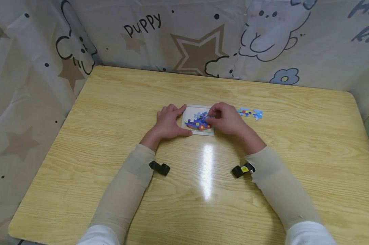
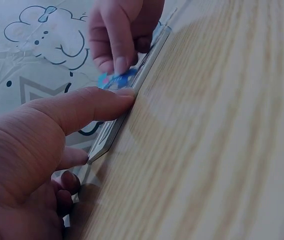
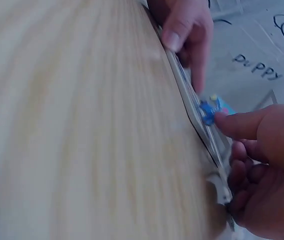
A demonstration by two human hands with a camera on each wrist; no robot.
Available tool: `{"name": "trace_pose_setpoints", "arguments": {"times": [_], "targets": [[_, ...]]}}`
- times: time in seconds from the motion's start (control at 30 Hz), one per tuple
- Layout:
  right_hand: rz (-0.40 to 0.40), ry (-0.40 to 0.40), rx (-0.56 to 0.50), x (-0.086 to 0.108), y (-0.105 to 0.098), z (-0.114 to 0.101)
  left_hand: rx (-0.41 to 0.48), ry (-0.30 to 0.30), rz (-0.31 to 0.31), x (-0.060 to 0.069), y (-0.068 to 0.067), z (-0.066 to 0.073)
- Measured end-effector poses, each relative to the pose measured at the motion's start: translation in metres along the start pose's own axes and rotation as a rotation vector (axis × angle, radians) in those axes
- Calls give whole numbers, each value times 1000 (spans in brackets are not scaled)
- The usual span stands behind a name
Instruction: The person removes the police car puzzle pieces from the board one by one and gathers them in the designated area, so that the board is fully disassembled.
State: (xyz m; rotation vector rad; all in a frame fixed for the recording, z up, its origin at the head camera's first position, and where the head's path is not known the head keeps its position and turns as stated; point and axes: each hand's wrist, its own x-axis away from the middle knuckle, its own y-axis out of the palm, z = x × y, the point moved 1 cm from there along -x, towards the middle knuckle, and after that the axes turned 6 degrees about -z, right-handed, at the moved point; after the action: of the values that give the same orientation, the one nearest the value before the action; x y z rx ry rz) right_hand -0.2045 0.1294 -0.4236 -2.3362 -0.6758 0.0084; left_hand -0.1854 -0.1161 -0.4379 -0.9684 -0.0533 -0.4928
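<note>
"Two hands, one little picture puzzle (image 1: 196,126), lol. Your left hand (image 1: 169,123) has its thumb and index finger spread wide, thumb at the near edge of the puzzle board (image 1: 205,133), index at the far-left corner. Not curled round anything as far as I can see."

"Yep, and your right hand (image 1: 228,119) has a blue puzzle piece (image 3: 210,111) pinched between thumb and index, right over the right side of the board. Can't tell if it's touching down or just above."

"Board's lying flat on the wooden table (image 1: 135,98), between your hands. Part of the blue vehicle with red wheels already shows on it."

"And a few loose pieces (image 1: 258,114) sit just beyond your right hand, off the board. You've also got a small black device (image 1: 159,168) at your left wrist, another (image 1: 240,170) at your right."
</note>
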Motion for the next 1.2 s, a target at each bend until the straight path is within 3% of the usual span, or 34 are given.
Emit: {"name": "trace_pose_setpoints", "arguments": {"times": [0.47,0.57,0.8,1.2], "targets": [[-39,102,71,32,-36,19,9,-7,-1,1,0,1],[-29,99,75,35,-38,21,6,-11,-2,2,0,2],[79,102,94,48,-39,24,15,-10,-2,1,0,1],[100,54,131,53,-29,37,11,0,1,2,0,1]]}}
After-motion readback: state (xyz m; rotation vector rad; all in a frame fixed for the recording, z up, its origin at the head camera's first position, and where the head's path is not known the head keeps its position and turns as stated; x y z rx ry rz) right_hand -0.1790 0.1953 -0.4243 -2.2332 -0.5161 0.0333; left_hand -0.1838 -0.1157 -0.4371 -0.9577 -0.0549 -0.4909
